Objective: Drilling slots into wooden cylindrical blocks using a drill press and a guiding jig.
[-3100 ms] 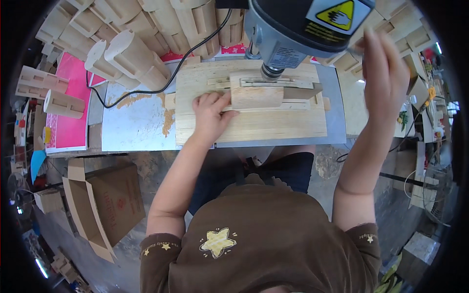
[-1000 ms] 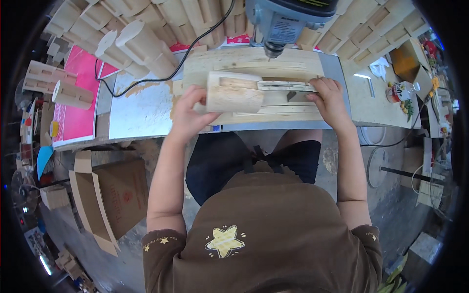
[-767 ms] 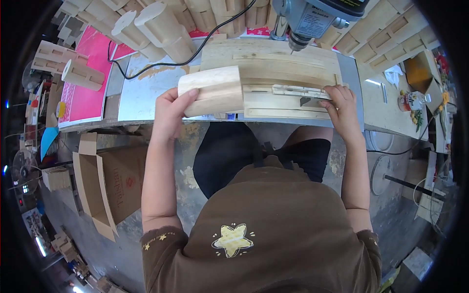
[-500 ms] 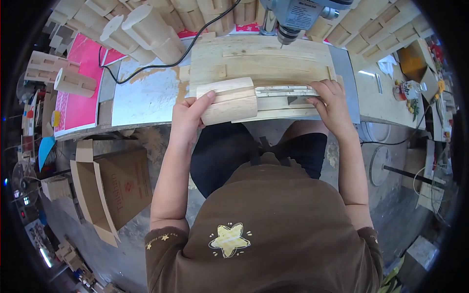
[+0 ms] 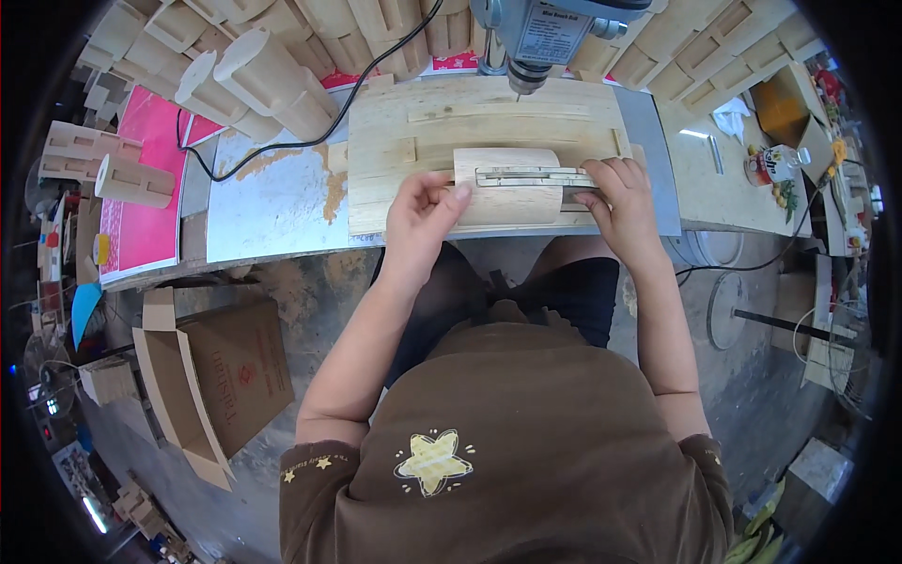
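A pale wooden cylinder [image 5: 512, 205] with a lengthwise slot lies on the workbench in front of me. A narrow marked strip [image 5: 531, 177] runs along its slot and sticks out at the right. My right hand [image 5: 620, 193] pinches the strip's right end between thumb and fingers. At the cylinder's left end is my left hand [image 5: 425, 218], its fingers curled and thumb against the end; what lies between them is hidden. Beneath is a flat wooden board [image 5: 385, 150]. Beyond it stands a bench drill [image 5: 554, 38], its bit pointing down above the board.
Slotted wooden cylinders [image 5: 272, 80] are stacked at the back left, more [image 5: 723, 47] at the back right. A black cable [image 5: 371, 70] crosses the bench. An open cardboard box [image 5: 225, 376] sits on the floor at left. A clear jar [image 5: 775, 164] stands at right.
The cylinder has slid right along the strip and now surrounds much of it. My left hand has moved from its top to its left end. My right hand keeps the strip's end.
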A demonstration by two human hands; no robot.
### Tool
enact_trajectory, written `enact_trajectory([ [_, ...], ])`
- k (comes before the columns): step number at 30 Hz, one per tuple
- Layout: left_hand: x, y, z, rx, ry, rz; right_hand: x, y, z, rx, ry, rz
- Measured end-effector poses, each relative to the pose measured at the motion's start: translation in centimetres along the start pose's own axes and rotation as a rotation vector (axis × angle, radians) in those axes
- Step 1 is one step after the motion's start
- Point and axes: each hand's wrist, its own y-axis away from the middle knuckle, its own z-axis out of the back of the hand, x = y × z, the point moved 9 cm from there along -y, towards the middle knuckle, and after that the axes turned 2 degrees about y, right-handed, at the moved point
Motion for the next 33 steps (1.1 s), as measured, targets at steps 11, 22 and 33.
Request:
enact_trajectory([
  [11,-3.0,-0.6,-1.8,-0.095,-0.801,-0.779,-3.4,-3.1,-1.2,-0.035,0.056,-0.089],
  [22,-3.4,-5.0,1.0,-0.269,-1.062,-0.792,-3.1,-6.2,-2.6,-0.159,-0.015,0.000],
  [33,-2.9,-5.6,1.0,-0.180,-1.017,-0.749,-3.6,-19.1,15.9,-0.532,-0.491,-0.052],
])
